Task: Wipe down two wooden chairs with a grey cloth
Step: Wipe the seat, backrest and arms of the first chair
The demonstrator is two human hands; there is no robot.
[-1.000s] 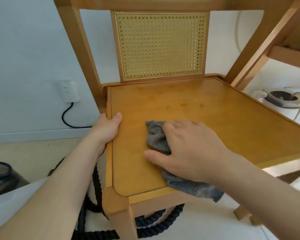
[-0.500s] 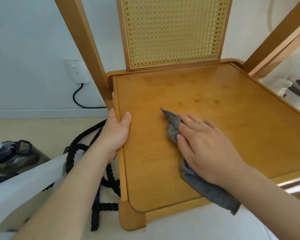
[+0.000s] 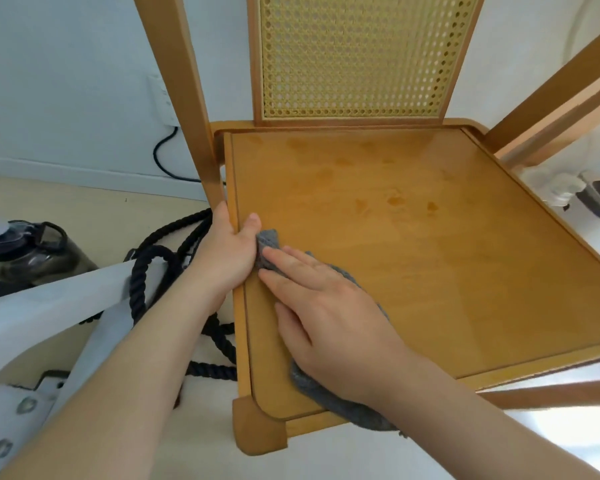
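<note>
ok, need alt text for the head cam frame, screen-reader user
A person's right hand presses a grey cloth flat on the honey-coloured wooden chair seat near its left edge, while the left hand grips that edge. A woven cane backrest panel rises behind; a black braided rope and a dark lidded jug lie on the floor to the left.

Domestic interior, consistent with a living room or bedroom. Evidence: plain white wall with skirting board point(image 3: 84, 178); wall socket point(image 3: 161, 102) with a black cable point(image 3: 163, 161) plugged in; pale floor point(image 3: 66, 206); wooden chair point(image 3: 430, 254) with cane back panel point(image 3: 357, 53); dark lidded jug point(image 3: 21, 251) and thick black rope point(image 3: 174, 258) lying on the floor.
</note>
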